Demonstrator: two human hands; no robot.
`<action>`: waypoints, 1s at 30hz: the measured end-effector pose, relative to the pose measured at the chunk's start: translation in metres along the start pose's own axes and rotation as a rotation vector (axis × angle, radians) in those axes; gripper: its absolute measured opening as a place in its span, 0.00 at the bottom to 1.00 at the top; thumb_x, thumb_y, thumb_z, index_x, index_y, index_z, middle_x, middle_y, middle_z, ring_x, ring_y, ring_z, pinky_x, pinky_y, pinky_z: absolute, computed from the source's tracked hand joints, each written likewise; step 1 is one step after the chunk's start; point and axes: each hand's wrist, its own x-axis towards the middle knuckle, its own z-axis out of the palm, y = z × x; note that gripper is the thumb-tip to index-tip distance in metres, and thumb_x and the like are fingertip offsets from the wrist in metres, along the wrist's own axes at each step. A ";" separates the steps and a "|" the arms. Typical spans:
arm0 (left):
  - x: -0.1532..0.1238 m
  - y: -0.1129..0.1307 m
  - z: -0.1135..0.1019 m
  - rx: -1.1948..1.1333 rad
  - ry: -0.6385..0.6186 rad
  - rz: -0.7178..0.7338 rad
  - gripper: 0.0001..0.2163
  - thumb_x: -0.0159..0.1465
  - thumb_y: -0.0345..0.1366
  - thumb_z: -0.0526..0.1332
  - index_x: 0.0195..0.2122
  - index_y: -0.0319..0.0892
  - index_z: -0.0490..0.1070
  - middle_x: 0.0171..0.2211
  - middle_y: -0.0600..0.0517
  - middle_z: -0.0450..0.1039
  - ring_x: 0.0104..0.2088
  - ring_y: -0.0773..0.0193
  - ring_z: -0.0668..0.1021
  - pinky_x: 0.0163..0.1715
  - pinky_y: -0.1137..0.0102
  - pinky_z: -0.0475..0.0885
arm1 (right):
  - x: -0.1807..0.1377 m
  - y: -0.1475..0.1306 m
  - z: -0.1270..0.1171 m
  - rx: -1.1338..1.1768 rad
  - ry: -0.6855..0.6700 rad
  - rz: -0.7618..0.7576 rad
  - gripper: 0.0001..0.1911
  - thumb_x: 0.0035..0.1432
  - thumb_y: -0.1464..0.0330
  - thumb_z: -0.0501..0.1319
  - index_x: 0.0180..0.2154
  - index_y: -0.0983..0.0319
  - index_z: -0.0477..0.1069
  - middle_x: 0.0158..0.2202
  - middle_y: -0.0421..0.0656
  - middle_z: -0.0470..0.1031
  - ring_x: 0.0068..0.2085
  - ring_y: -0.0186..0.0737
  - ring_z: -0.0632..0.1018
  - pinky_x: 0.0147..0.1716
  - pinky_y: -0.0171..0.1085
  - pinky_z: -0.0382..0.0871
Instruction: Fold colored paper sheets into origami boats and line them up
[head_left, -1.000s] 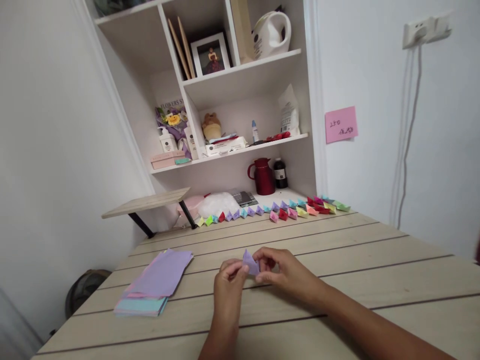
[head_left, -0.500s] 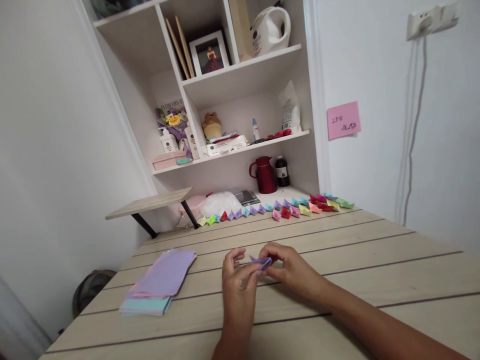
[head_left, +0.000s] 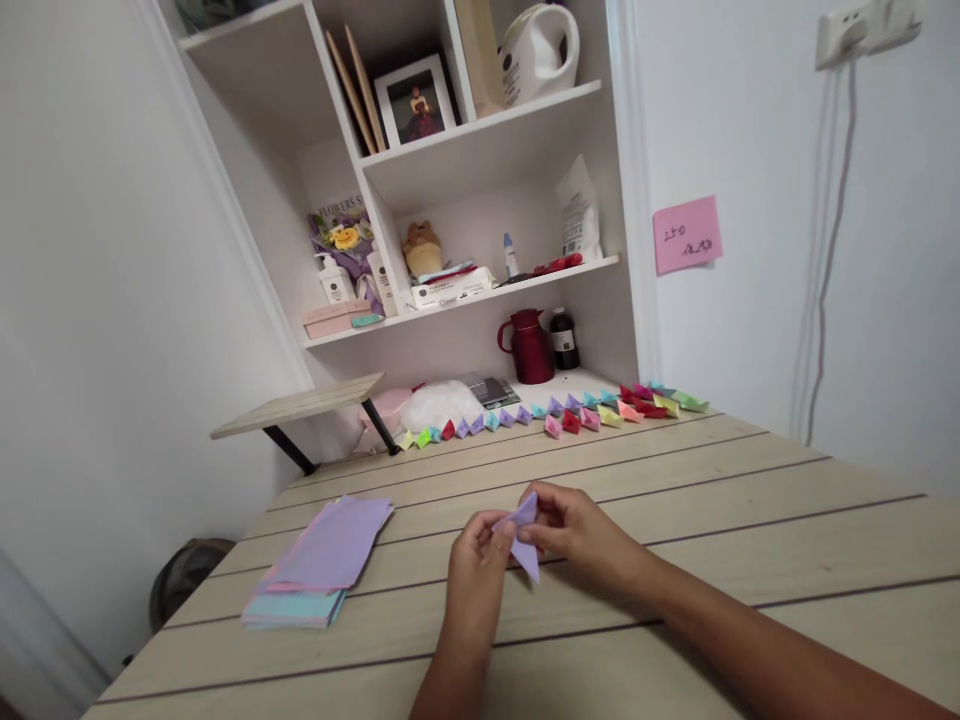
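Between my hands, just above the wooden table [head_left: 600, 650], is a folded piece of purple paper [head_left: 528, 562] with pointed ends, one up and one down. My left hand [head_left: 480, 550] pinches its left side between thumb and fingers. On its right side, my right hand [head_left: 570, 525] grips it with thumb and curled fingers. The fingertips cover the paper's middle folds. To the left lies a stack of coloured paper sheets [head_left: 337, 545], purple on top with pink and light blue beneath.
Rows of small folded paper boats [head_left: 570, 424] in many colours line the table's far edge. A small raised wooden stand [head_left: 300, 405] is at the back left. Behind are white shelves [head_left: 487, 145] with a red jug [head_left: 531, 348]. A pink note [head_left: 687, 235] sticks to the wall.
The purple paper has turned from lying nearly flat and edge-on to upright, its pointed shape now facing me. My left fingers, raised before, have closed on it.
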 end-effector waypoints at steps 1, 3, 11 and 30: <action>0.000 0.001 0.000 -0.016 -0.036 -0.025 0.14 0.55 0.44 0.67 0.34 0.37 0.74 0.30 0.48 0.76 0.31 0.62 0.77 0.34 0.71 0.70 | 0.000 0.000 0.001 0.002 -0.006 0.006 0.11 0.51 0.66 0.66 0.28 0.62 0.64 0.22 0.34 0.64 0.25 0.32 0.66 0.25 0.32 0.62; -0.001 0.001 -0.002 -0.083 -0.047 -0.061 0.13 0.54 0.43 0.69 0.29 0.37 0.74 0.26 0.50 0.76 0.28 0.64 0.76 0.33 0.72 0.70 | -0.001 -0.002 0.002 0.022 -0.020 0.014 0.12 0.51 0.64 0.67 0.28 0.62 0.65 0.22 0.34 0.65 0.24 0.32 0.67 0.25 0.32 0.63; 0.002 -0.005 -0.012 -0.620 0.071 -0.309 0.13 0.53 0.37 0.72 0.37 0.38 0.76 0.37 0.47 0.78 0.35 0.65 0.78 0.38 0.72 0.71 | -0.001 -0.017 -0.005 0.025 0.050 -0.068 0.17 0.59 0.55 0.59 0.37 0.62 0.71 0.28 0.39 0.68 0.28 0.34 0.70 0.30 0.35 0.65; -0.001 -0.002 -0.007 -0.575 -0.167 -0.278 0.13 0.62 0.39 0.64 0.43 0.35 0.77 0.43 0.41 0.78 0.43 0.59 0.78 0.49 0.65 0.69 | -0.001 -0.012 0.004 0.344 -0.138 -0.004 0.21 0.50 0.61 0.69 0.45 0.60 0.71 0.30 0.37 0.66 0.30 0.32 0.68 0.28 0.32 0.65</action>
